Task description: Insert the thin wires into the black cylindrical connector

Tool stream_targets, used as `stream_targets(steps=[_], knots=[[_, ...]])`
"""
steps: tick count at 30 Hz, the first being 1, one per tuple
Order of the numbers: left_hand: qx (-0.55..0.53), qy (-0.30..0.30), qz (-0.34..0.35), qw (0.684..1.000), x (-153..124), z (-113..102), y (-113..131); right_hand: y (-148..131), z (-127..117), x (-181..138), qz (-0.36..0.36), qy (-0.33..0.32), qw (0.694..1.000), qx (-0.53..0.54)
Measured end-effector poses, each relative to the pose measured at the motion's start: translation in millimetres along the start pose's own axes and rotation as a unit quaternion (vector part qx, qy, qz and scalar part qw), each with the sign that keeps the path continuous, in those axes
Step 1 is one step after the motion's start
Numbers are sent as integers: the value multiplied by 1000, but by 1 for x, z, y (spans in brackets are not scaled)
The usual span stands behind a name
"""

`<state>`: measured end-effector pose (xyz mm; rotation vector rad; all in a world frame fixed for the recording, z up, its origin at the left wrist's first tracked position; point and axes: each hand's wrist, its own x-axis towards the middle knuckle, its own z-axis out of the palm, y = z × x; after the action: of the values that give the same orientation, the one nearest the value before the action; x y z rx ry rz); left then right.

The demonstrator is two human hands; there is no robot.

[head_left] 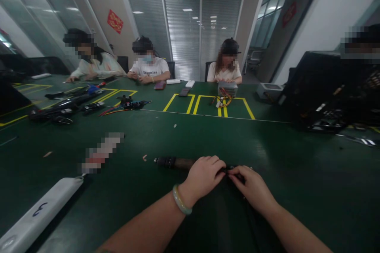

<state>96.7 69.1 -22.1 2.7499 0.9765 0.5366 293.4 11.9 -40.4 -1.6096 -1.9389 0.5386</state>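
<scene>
On the dark green table lies a dark, slim electric screwdriver (182, 163), its small metal tip pointing left. My left hand (204, 176), with a pale bangle at the wrist, rests over its middle with the fingers curled round it. At the screwdriver's right-hand end, my right hand (252, 187) has its thumb and fingers pinched together close to the left fingertips. My hands cover much of that end, so the exact spot being gripped is hard to make out. A dark cord seems to run down toward me beneath the right hand.
A white bar marked 3 (41, 209) lies at lower left. Dark cables and parts (130, 103) lie farther back. Across the table, several people sit, one behind a power supply (227, 88). Another grey box (269, 90) and a black computer case (314, 87) stand at right.
</scene>
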Motion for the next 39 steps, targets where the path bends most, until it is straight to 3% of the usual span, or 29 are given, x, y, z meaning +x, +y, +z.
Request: stream_targets(steps=[11, 26, 39], knots=[[27, 20, 21, 999, -5, 1, 7, -4, -3, -8, -29, 39, 999, -5], [36, 36, 16, 999, -8, 4, 11, -5, -6, -12, -19, 28, 999, -33], [32, 9, -4, 999, -3, 6, 5, 3, 2, -6, -2, 33, 999, 31]])
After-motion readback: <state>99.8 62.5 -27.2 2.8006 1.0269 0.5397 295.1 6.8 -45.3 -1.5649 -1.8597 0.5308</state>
